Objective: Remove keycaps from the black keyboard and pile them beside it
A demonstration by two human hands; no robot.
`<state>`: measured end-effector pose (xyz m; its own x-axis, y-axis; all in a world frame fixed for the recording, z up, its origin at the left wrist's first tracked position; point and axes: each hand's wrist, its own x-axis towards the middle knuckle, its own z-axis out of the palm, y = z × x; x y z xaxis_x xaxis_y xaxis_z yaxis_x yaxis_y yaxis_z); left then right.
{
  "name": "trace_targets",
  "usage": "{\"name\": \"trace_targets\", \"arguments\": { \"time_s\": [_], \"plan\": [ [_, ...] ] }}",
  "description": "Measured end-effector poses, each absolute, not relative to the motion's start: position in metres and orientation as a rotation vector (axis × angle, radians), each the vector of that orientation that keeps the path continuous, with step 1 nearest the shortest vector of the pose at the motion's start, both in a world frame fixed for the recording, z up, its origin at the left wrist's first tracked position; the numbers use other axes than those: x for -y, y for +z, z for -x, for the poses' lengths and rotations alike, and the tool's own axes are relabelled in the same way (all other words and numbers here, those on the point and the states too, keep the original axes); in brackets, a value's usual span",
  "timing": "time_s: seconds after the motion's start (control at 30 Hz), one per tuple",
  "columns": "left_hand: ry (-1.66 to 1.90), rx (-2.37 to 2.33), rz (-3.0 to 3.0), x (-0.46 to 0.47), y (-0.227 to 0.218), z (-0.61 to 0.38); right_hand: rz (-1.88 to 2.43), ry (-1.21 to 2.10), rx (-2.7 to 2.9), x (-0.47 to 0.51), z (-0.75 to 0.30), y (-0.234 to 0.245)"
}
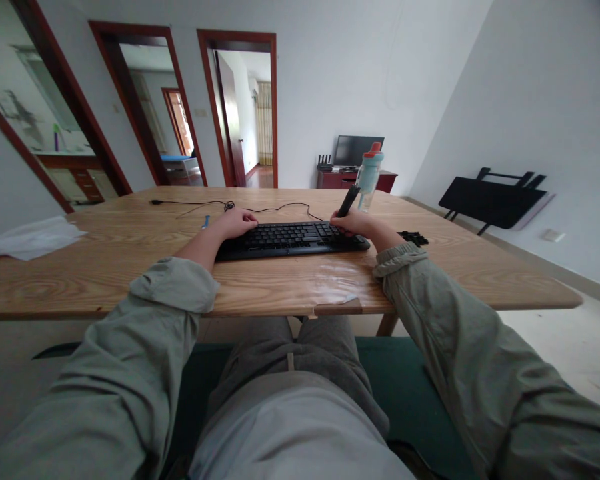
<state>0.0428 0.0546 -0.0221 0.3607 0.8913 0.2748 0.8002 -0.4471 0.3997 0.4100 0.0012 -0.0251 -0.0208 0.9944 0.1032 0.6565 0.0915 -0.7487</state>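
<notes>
A black computer keyboard (pixel 295 235) lies flat on the wooden table in front of me; some places in its lower rows look bare of keys. My left hand (pixel 236 223) is at its upper left corner, with the fingers on the edge, holding it. In my right hand (pixel 351 223), closed over the keyboard's right part, is a thick black stick-like tool (pixel 349 201). Its upper end points up and to the right, while its lower end is hidden by the fingers. Beside my right wrist lies a pile of small black pieces that look like keycaps (pixel 414 238).
Behind the right hand stands a light blue bottle with a red cap (pixel 370 175). The keyboard's cable (pixel 280 208) runs along the far side of the table (pixel 145 267). A blue small item (pixel 206 221) lies by my left forearm, and white plastic sheeting (pixel 33 238) at far left.
</notes>
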Motion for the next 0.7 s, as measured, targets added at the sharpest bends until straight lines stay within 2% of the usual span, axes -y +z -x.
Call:
{"name": "trace_targets", "arguments": {
  "time_s": [0.53, 0.7],
  "plan": [
    [0.723, -1.49, -2.383, -0.053, -0.021, -0.042, 1.664, 0.659, 1.878, -0.002, -0.392, -0.023],
    [0.963, -1.425, -2.31, -0.035, -0.008, -0.074, 1.682, 0.662, 1.871, -0.002, -0.392, -0.024]
  ]
}}
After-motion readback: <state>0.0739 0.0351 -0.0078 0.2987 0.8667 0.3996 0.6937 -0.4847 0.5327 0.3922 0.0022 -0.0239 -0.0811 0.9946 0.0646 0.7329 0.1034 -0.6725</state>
